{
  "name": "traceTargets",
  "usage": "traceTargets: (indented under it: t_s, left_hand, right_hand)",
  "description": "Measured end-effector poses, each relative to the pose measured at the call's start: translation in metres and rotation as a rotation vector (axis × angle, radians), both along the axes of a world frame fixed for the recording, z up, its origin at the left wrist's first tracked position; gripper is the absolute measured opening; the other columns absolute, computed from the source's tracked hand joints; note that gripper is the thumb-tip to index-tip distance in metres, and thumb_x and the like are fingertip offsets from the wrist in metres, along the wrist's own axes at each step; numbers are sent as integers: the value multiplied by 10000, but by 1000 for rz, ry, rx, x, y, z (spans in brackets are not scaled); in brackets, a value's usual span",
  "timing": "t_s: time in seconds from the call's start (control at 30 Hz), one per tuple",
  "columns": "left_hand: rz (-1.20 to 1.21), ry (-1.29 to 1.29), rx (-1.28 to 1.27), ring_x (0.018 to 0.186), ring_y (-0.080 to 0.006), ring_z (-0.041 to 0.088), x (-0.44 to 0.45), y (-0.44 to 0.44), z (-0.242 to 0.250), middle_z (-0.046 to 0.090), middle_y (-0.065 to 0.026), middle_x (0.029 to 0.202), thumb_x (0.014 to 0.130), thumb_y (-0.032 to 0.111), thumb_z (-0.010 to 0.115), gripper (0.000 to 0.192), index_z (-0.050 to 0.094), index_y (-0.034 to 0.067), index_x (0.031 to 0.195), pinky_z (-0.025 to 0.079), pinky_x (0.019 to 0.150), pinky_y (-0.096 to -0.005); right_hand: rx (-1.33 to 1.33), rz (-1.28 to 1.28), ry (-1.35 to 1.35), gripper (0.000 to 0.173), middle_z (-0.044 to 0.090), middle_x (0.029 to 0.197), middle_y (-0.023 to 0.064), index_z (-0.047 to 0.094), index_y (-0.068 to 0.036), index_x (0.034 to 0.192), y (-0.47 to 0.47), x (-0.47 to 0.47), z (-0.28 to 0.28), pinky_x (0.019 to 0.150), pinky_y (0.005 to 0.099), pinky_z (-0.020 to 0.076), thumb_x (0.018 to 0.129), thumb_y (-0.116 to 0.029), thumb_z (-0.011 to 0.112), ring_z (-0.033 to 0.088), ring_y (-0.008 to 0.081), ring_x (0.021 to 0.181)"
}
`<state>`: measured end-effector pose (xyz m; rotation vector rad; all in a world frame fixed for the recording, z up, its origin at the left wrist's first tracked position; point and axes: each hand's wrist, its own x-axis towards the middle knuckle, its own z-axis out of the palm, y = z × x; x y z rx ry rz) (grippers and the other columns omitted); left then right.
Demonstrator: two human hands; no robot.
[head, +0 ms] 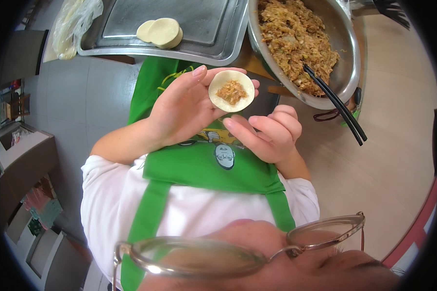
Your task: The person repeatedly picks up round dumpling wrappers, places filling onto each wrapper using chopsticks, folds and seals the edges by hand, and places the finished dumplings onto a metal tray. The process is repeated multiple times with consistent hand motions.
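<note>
A round dough wrapper (216, 98) rests on the fingers of my left hand (184, 105), which is turned palm up over my apron. In the middle of the wrapper sits a small mound of minced filling (232, 92); the dough is flat and unfolded. Just below and right of it hovers my right hand (273, 134), its fingers half curled, with nothing visible in them. The thumb and fingertips of that hand point towards the wrapper's near edge, seemingly just short of it.
Several more wrappers (164, 32) lie in a metal tray (131, 18) ahead. To its right, a steel bowl (349, 65) holds minced filling, with black chopsticks (337, 103) leaning over its rim. A plastic bag (74, 25) lies left of the tray. I wear a green apron (189, 171).
</note>
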<state>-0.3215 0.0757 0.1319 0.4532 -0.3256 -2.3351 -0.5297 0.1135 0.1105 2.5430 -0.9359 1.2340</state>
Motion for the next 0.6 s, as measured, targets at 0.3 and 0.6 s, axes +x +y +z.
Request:
traceTargets:
  t_s: [0.3, 0.6]
  left_hand:
    - [-53, -57, -106, 1405, -349, 396, 31, 5, 1, 353, -278, 1526, 1011, 520, 385, 719, 371, -36, 1466, 277, 1189, -445]
    - [-21, 29, -115, 1417, -267, 383, 68, -1, -13, 342, -204, 1558, 1024, 424, 404, 627, 350, 11, 1493, 277, 1181, -401]
  right_hand:
    - [0, -10, -22, 317, 503, 1007, -5, 775, -177, 949, -14, 24, 3, 615, 314, 418, 659, -89, 865, 464, 200, 898]
    - [66, -75, -107, 347, 503, 1078, -18, 737, -211, 907, -9, 67, -16, 696, 347, 402, 616, -113, 898, 434, 216, 973]
